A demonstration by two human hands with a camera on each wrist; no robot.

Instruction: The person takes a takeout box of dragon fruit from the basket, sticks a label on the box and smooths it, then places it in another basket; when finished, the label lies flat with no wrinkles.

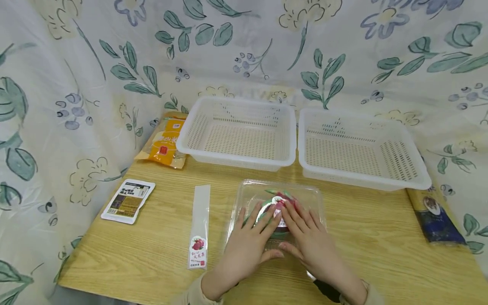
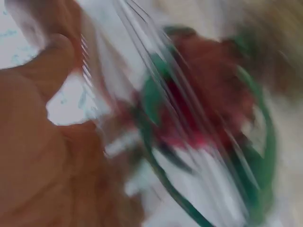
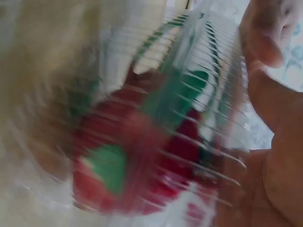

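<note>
A clear plastic clamshell box stands on the table in front of me with a red and green dragon fruit inside. My left hand rests on the left half of its lid, fingers straight and spread. On the right half lies my right hand, also with straight, spread fingers. Between the fingertips a label with a dragon fruit picture partly shows on the lid. Through the box's ribbed wall, the right wrist view shows the fruit blurred; the hands cover much of the box in the head view.
Left of the box lies a label strip with a dragon fruit print. A white packet sits farther left. Two white baskets stand behind. An orange bag is at back left, a blue-and-gold bag at right.
</note>
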